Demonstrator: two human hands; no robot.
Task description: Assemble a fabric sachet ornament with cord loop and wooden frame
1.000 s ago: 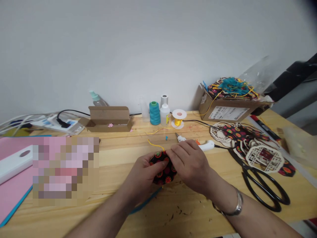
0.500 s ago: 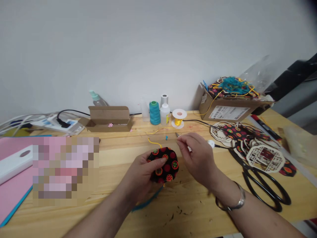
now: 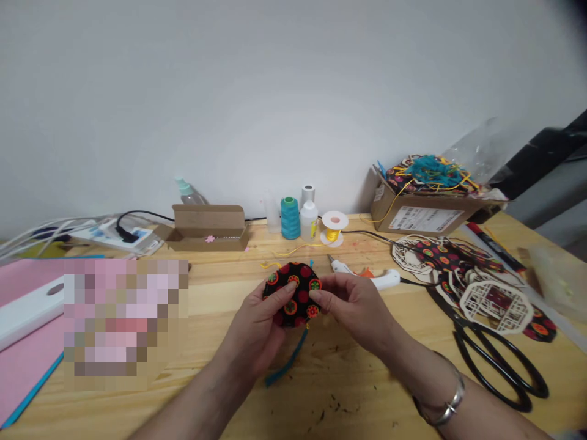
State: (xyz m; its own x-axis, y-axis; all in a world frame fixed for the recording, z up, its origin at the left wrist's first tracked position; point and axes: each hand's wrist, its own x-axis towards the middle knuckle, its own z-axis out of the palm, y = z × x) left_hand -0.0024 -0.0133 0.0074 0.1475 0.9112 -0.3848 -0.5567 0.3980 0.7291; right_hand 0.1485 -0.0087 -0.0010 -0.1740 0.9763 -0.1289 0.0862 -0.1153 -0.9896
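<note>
Between my hands is a round fabric pendant (image 3: 300, 295), black with red, orange and green flower motifs. A yellow cord (image 3: 270, 265) comes out at its top, and a blue tassel (image 3: 290, 360) hangs from its lower edge. My left hand (image 3: 268, 311) grips the left side, thumb across the front. At the right edge, my right hand (image 3: 353, 305) closes thumb and fingers on the rim. Just behind the right hand lies a white glue gun (image 3: 385, 279) with an orange trigger, nozzle pointing left.
Black scissors (image 3: 499, 366) and octagonal lattice pieces (image 3: 498, 305) lie at right, below a cardboard box (image 3: 426, 217) of fabric and threads. Along the wall stand a teal thread cone (image 3: 290, 219), a bottle (image 3: 309, 221), a yellow cord spool (image 3: 333, 227) and an open carton (image 3: 208, 235).
My right hand has moved from in front of the glue gun down and left onto the pendant's edge. The glue gun now shows more fully. The view has shifted slightly.
</note>
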